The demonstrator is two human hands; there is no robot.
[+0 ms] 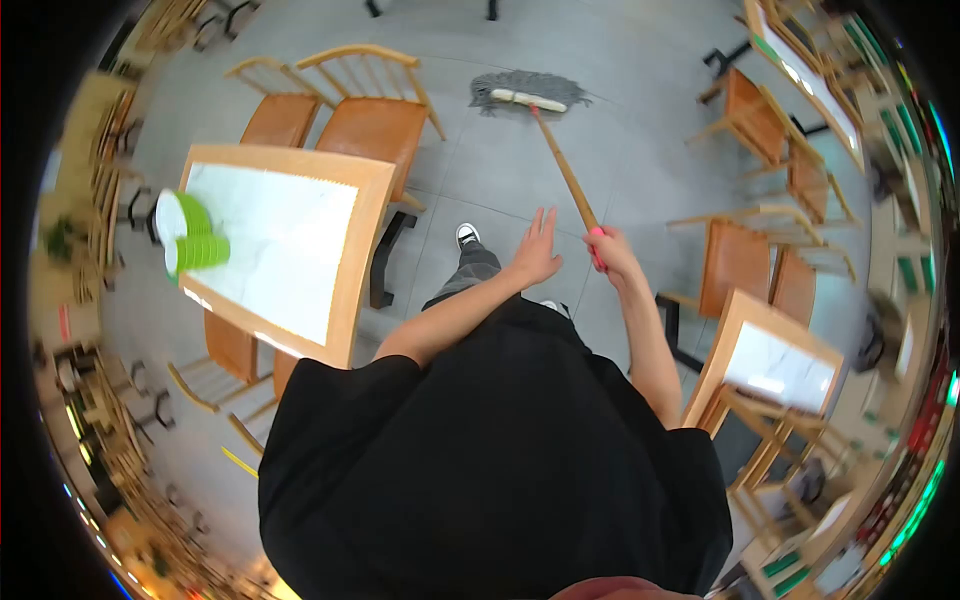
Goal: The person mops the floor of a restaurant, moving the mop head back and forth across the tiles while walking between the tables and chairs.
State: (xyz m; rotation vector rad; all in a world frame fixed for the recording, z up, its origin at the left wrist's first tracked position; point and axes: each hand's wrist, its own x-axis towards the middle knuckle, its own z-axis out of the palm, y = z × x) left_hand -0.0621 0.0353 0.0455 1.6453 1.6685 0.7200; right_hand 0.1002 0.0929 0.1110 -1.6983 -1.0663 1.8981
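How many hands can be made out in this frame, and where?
2. The right hand grips the near end of the mop handle; the left hand is to its left, fingers extended, apart from it. Any others farther off could be hidden or blurred.

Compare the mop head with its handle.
The mop head is grey and shaggy; the handle is mostly brown and straight. The mop head spreads wide; the handle is long and slim. The mop head lies on the floor, while the handle slants up from it. Both form one tool.

Right grip (612, 253) curls closed, left grip (538, 255) seemingly spread.
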